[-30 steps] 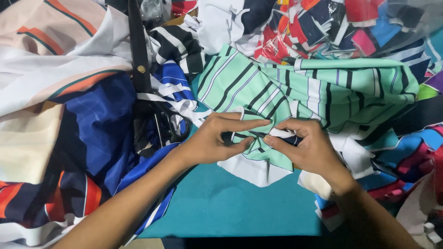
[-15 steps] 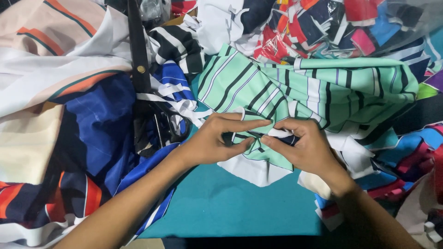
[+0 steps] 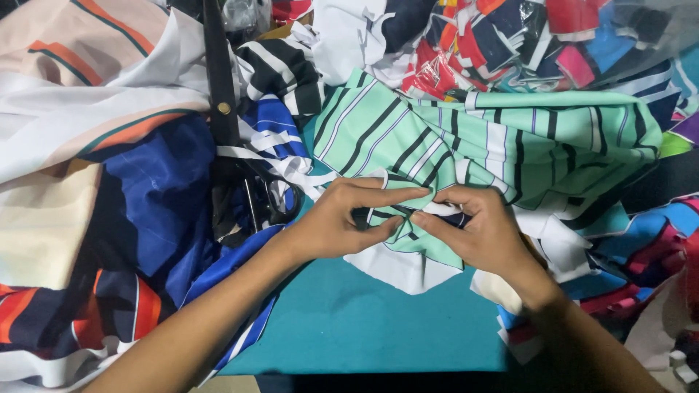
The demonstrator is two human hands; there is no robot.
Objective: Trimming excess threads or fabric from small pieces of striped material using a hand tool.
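My left hand (image 3: pixel 348 218) and my right hand (image 3: pixel 480 229) meet at the middle of the view, both pinching a fold of mint-green fabric with black and white stripes (image 3: pixel 502 142). The fingertips of the two hands touch at the fold, over a white edge of the cloth. The green fabric spreads up and to the right from my hands. Its lower white corner (image 3: pixel 397 266) lies on the teal table surface (image 3: pixel 364 327).
Piles of cloth surround the hands: blue, white and orange fabric (image 3: pixel 131 218) at left, black-and-white striped cloth (image 3: pixel 287 69) at top, red and blue scraps (image 3: pixel 524 36) at top right. A black strap with a brass stud (image 3: pixel 222 102) and dark scissors (image 3: pixel 251 200) lie left of my hands.
The hands have stayed in place; the fingers have shifted slightly on the fold of green fabric.
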